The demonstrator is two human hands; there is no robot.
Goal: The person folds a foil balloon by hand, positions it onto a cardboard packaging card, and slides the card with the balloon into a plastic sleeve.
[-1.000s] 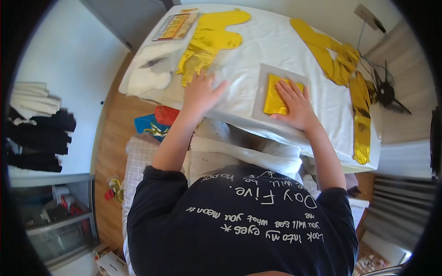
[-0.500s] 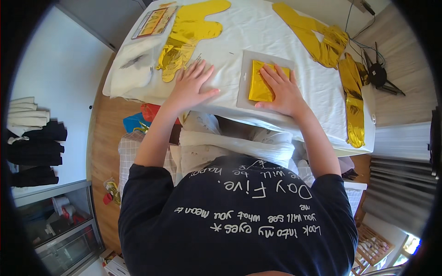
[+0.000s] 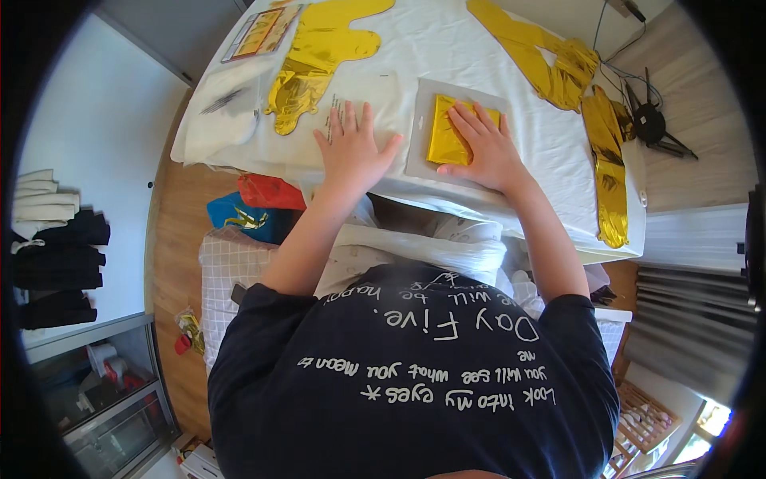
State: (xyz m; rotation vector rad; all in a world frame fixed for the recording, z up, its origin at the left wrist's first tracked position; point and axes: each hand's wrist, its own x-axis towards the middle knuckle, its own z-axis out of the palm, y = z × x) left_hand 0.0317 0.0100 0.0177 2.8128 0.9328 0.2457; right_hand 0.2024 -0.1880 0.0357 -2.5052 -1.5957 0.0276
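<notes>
Well back from the bare left hand (image 3: 351,156) and right hand (image 3: 488,153) is a roomy, near-black T-shirt (image 3: 415,435), its front crossed by uneven lines of white handwriting-style lettering (image 3: 435,382) and a small star-shaped mark (image 3: 370,393). Plain short sleeves (image 3: 259,319) stop well short of the hands. Between hands and shirt, pale trousers (image 3: 475,230) show a faint print.

I'm looking through the left fisheye on the wearer's head, and it points steeply down! Dark shirt (image 3: 415,431) looms nearest, filling the bottom; the hands (image 3: 351,156) sit farther out, above centre; the tabletop (image 3: 431,52) stretches away up top. Super-wide, this: floor (image 3: 177,247) at the left, edges bending, black rounding the corners.
</notes>
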